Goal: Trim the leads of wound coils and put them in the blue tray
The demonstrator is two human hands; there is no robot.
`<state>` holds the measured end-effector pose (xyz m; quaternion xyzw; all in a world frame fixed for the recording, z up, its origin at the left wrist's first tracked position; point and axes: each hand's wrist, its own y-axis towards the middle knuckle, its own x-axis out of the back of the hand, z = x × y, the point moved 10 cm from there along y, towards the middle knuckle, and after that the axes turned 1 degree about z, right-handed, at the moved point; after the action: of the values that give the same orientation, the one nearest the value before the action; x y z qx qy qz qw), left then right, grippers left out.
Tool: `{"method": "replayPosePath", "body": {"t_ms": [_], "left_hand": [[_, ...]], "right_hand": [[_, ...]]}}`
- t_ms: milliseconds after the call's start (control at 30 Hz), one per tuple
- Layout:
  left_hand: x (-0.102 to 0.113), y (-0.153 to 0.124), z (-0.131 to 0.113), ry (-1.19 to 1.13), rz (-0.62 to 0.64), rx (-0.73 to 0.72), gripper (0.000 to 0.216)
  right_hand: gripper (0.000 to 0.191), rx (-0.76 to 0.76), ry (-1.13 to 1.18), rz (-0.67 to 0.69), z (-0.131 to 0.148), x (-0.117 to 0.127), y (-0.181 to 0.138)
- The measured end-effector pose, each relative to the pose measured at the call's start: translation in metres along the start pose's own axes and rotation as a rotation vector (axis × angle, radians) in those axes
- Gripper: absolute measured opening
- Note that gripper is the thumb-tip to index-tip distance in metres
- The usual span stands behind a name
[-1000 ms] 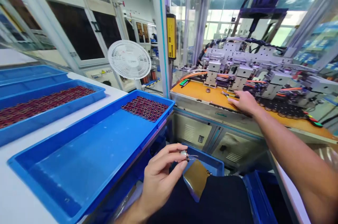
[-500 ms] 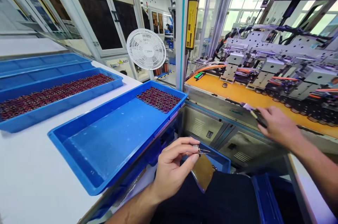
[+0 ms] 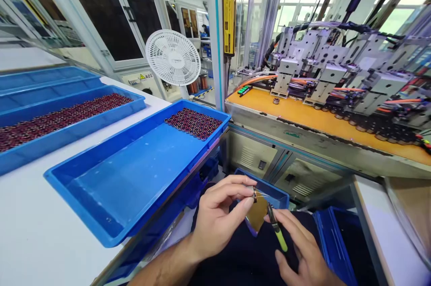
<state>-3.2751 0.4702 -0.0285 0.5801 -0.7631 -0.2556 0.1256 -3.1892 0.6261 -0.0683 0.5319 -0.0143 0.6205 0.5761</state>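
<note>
Between the thumb and fingers of my left hand is a small wire-wound part, round and metallic, with thin wire leads sticking out to the right. My right hand holds small pliers with black and yellow-green handles. Their dark jaws point up toward the leads, just right of the part; whether they touch a wire is too fine to tell. Below the hands, a brown-yellow sheet lies across my lap, partly hidden by the fingers.
A long blue tray on the white table holds rows of small dark-red parts at its far end. More parts fill another blue tray at left. A machine stands over an orange work surface. Behind is a white fan.
My right hand has come down from beside the machine's edge to my lap, bringing the pliers close to the wire leads. My left hand keeps its pinch; the view has shifted slightly right.
</note>
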Motion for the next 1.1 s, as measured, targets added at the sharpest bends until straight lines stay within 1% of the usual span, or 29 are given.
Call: {"method": "replayPosePath", "body": {"t_ms": [67, 167, 367, 500, 600, 767, 900, 1033, 1100], "left_hand": [[-0.001, -0.002, -0.003, -0.006, 0.003, -0.002, 0.019], [-0.002, -0.005, -0.006, -0.017, 0.012, -0.007, 0.022], [-0.008, -0.008, -0.004, -0.073, 0.05, 0.024, 0.025], [-0.01, -0.007, -0.003, -0.055, 0.057, 0.02, 0.023], [-0.01, -0.007, -0.002, -0.045, 0.06, 0.022, 0.022], [-0.011, -0.005, -0.003, -0.036, 0.064, 0.006, 0.024], [-0.011, -0.004, -0.004, -0.019, 0.059, 0.001, 0.023], [-0.013, -0.004, -0.002, -0.02, 0.073, 0.006, 0.024], [-0.014, -0.004, 0.0, -0.021, 0.075, 0.01, 0.024]], "right_hand": [[0.071, 0.016, 0.008, -0.012, 0.005, 0.003, 0.009], [0.071, 0.027, 0.039, 0.003, 0.007, 0.0, 0.016], [0.073, 0.062, 0.129, -0.033, 0.004, -0.003, 0.016], [0.074, 0.059, 0.113, -0.047, 0.004, 0.002, 0.017], [0.072, 0.032, 0.111, -0.05, 0.004, 0.006, 0.019], [0.068, 0.026, 0.182, -0.057, 0.002, 0.005, 0.019], [0.065, 0.013, 0.148, -0.047, -0.001, 0.002, 0.016], [0.066, 0.019, 0.082, -0.061, 0.0, 0.003, 0.011], [0.066, -0.015, 0.091, -0.062, -0.003, 0.002, 0.009]]}}
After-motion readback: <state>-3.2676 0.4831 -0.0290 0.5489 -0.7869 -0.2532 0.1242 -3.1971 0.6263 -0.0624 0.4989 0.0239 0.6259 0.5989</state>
